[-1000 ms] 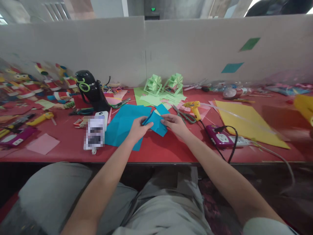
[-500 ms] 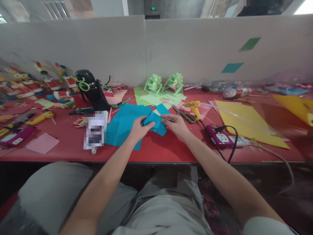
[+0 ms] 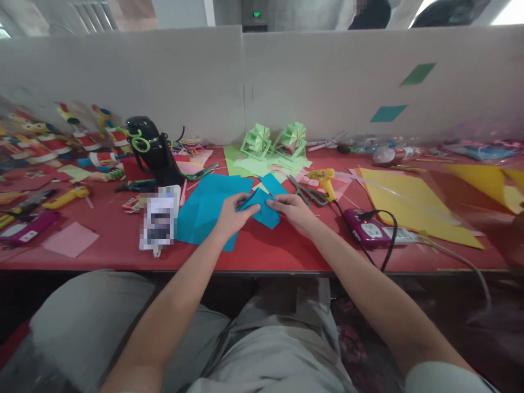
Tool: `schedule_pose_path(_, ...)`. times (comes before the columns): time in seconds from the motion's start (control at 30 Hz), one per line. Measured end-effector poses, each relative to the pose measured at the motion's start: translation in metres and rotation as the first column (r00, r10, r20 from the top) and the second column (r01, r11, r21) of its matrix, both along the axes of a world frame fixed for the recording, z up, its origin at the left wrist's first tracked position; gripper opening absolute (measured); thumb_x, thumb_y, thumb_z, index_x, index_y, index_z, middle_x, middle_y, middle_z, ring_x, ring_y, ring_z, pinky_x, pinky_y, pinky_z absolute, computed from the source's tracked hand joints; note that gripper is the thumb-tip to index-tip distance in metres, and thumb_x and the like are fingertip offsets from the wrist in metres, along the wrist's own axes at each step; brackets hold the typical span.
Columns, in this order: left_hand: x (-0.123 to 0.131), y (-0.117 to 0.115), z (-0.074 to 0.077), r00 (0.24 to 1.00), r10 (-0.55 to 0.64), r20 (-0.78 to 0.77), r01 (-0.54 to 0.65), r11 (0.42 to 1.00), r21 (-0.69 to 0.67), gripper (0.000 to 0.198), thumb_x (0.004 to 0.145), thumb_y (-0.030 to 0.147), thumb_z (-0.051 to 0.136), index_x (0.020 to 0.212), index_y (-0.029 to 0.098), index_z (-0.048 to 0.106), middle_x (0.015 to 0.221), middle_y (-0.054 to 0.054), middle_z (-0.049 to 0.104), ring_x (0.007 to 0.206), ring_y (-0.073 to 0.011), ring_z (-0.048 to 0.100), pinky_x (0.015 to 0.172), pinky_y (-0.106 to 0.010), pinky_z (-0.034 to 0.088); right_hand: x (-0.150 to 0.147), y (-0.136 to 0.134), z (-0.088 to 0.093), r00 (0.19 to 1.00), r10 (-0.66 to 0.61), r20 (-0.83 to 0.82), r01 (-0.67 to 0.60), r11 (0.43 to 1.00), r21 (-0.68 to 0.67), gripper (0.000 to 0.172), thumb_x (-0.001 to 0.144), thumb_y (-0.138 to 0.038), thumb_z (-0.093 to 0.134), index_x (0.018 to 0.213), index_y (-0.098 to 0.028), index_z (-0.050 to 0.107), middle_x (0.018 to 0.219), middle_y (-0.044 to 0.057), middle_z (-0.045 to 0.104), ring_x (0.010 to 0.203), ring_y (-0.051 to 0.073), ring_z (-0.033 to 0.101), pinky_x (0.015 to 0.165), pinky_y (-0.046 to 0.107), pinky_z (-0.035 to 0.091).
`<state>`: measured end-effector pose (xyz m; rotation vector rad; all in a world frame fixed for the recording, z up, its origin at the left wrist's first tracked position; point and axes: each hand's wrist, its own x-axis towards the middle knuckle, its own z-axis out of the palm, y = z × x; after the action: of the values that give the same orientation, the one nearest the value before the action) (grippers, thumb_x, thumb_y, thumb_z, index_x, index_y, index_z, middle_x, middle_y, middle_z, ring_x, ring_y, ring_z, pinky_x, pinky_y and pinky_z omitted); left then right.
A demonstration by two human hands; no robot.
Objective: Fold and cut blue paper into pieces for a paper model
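Both my hands meet over a small folded piece of blue paper (image 3: 264,214) near the middle of the red table (image 3: 270,248). My left hand (image 3: 234,214) pinches its left edge with thumb and fingers. My right hand (image 3: 291,210) pinches its upper right edge. Under and to the left of the piece lies a larger blue sheet (image 3: 207,207), flat on the table. A second small blue piece (image 3: 273,184) lies just behind my hands.
Scissors (image 3: 308,192), a yellow glue gun (image 3: 325,180) and a purple power strip (image 3: 367,229) with a black cable lie right of my hands. Green paper fans (image 3: 274,141) stand behind. A black bottle (image 3: 152,150), a phone (image 3: 159,221) and pink paper (image 3: 70,239) are left. Yellow sheets (image 3: 413,204) lie right.
My fingers shifted slightly on the folded blue piece, drawing closer over its top edge. At the far right a yellow sheet moved across the table edge.
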<state>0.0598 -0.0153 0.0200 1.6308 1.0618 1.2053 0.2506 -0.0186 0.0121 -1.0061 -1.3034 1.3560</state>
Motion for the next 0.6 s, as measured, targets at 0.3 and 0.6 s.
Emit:
schedule_pose_path(0.3,-0.0038,0.0,0.0055,0.989,-0.008,0.15,0.043,0.972,-0.232,0.034,0.065,0.039,0.081,0.085,0.014,0.069,0.084,-0.008,0.073,0.075,-0.0236,0.07,0.072,-0.038,0.06,0.0053,0.0038,0.0006,0.994,-0.108,-0.033,0.109,0.994,0.0,0.032,0.061,-0.046,0.084,0.066,-0.016,0.072,0.067,0.002,0.066,0.064,0.013,0.057,0.066,0.029,0.046)
schedule_pose_path(0.6,-0.0074,0.0023,0.0047,0.991,0.017,0.129,0.011,0.977,-0.211,0.032,0.066,0.036,0.081,0.086,0.015,0.068,0.076,-0.007,0.073,0.064,-0.0208,0.069,0.066,-0.035,0.059,0.0039,0.004,0.0016,0.992,-0.114,-0.05,0.113,0.993,-0.013,0.033,0.061,-0.047,0.084,0.067,-0.017,0.072,0.072,0.003,0.067,0.067,0.013,0.058,0.069,0.029,0.048)
